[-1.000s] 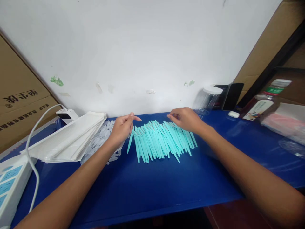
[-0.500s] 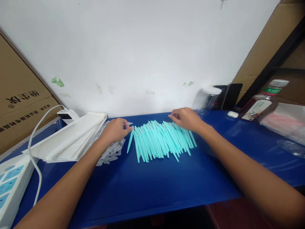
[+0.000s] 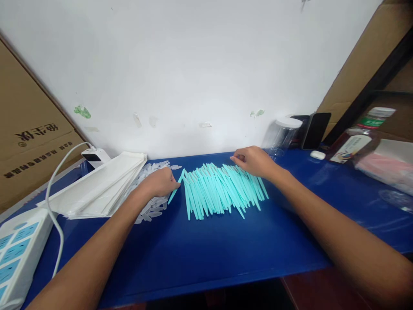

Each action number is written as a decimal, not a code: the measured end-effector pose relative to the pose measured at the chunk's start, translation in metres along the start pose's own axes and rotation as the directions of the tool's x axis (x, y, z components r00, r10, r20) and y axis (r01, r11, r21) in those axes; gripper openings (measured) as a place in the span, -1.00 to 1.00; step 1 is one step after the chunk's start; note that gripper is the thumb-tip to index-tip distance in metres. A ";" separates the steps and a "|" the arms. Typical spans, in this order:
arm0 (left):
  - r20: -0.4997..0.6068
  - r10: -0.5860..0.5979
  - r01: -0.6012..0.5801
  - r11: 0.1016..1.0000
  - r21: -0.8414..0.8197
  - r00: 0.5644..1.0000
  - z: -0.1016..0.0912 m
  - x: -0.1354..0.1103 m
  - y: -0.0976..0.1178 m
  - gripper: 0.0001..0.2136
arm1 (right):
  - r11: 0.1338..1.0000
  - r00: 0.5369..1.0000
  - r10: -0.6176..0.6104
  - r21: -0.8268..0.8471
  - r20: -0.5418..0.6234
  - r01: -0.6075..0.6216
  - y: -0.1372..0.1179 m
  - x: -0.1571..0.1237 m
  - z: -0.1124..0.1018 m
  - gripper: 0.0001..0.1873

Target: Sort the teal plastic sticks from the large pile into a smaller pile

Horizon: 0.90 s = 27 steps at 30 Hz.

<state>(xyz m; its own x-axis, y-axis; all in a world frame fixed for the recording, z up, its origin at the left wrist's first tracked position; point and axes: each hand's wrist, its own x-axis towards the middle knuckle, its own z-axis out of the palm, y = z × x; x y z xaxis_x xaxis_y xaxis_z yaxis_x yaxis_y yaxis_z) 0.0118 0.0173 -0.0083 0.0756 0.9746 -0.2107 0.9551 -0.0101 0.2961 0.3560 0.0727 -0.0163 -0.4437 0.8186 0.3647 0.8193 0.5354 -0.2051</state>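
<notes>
A row of several turquoise plastic sticks [image 3: 222, 190] lies on the blue table [image 3: 206, 249]. My left hand [image 3: 159, 183] rests on a heap of clear plastic caps [image 3: 151, 202], fingers curled, pinching the leftmost turquoise stick [image 3: 176, 189], which slants away from the row. My right hand [image 3: 253, 160] sits at the far right end of the row, fingers bent and pinched on the stick tips there.
A stack of white paper sleeves [image 3: 100, 185] lies left of the caps. A white power strip [image 3: 16, 249] with cable sits at the near left. A clear jar [image 3: 282, 135], phone [image 3: 314, 129], earbud case [image 3: 318, 155] and bottle [image 3: 358, 135] stand at the right. Cardboard boxes [image 3: 29, 142] flank the wall.
My left hand has dropped from a raised pinch down onto the clear caps and taken the leftmost turquoise stick, tilting it out of the row. My right hand has barely moved.
</notes>
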 end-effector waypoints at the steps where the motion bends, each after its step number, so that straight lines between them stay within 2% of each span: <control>1: 0.000 0.003 -0.003 1.000 0.019 1.000 0.001 -0.001 0.001 -0.62 | 1.000 1.000 -0.003 0.005 0.002 0.003 0.000 0.000 0.000 -0.69; 3: 0.009 0.010 -0.010 0.999 0.049 1.000 0.003 -0.001 0.003 -0.56 | 1.000 1.000 -0.006 0.016 0.004 0.006 0.002 0.000 0.001 -0.68; 6: -0.036 -0.005 0.006 0.999 0.041 0.999 0.005 0.001 0.001 -0.64 | 1.000 1.000 0.001 0.023 -0.009 -0.001 0.006 0.000 0.002 -0.69; 8: -0.142 -0.027 0.033 0.999 0.042 0.989 0.003 0.002 -0.001 -0.75 | 1.000 1.000 0.003 0.023 -0.028 -0.002 0.008 0.000 0.002 -0.69; 10: -0.281 -0.032 0.033 0.999 -0.002 0.959 0.001 0.002 0.002 -0.85 | 0.999 0.999 -0.005 0.037 -0.053 0.007 0.008 -0.001 0.002 -0.69; 12: -0.378 -0.007 -0.062 0.983 -0.170 0.926 0.001 -0.001 0.011 -0.84 | 0.994 0.997 -0.006 0.107 -0.076 0.014 0.003 -0.001 0.000 -0.66; 13: -0.387 0.021 -0.150 0.940 -0.306 0.922 0.003 -0.003 0.018 -0.80 | 0.984 0.997 0.002 0.177 -0.080 0.013 -0.002 -0.001 -0.001 -0.65; 15: -0.320 0.106 -0.282 0.767 -0.577 0.941 0.010 -0.011 0.034 -0.74 | 0.924 0.998 0.028 0.383 -0.057 -0.004 -0.016 -0.003 -0.005 -0.61; 18: -0.225 0.158 -0.274 0.523 -0.807 0.962 0.024 -0.025 0.058 -0.72 | 0.721 0.997 0.011 0.691 0.075 -0.060 -0.041 -0.008 -0.009 -0.58; 21: -0.157 0.217 -0.224 0.335 -0.915 0.963 0.033 -0.036 0.073 -0.68 | 0.513 0.976 -0.059 0.845 0.209 -0.150 -0.063 -0.015 -0.005 -0.57; 23: -0.160 0.229 -0.219 0.264 -0.939 0.960 0.036 -0.040 0.077 -0.66 | 0.437 0.972 -0.049 0.880 0.232 -0.187 -0.074 -0.018 0.001 -0.58; 25: -0.190 0.209 -0.237 0.230 -0.944 0.959 0.038 -0.041 0.079 -0.63 | 0.411 0.984 -0.006 0.898 0.177 -0.159 -0.082 -0.021 0.008 -0.61; 27: -0.222 0.172 -0.258 0.236 -0.937 0.960 0.040 -0.041 0.080 -0.59 | 0.397 0.995 0.034 0.912 0.098 -0.103 -0.088 -0.023 0.013 -0.67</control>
<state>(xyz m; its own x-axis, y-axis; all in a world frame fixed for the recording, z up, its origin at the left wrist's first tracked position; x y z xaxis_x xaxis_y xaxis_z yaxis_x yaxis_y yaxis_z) 0.0964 -0.0323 -0.0132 0.1731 0.9834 0.0551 -0.0630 -0.0448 0.9970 0.2896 0.0093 -0.0185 -0.4495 0.8526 0.2666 0.0399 0.3173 -0.9475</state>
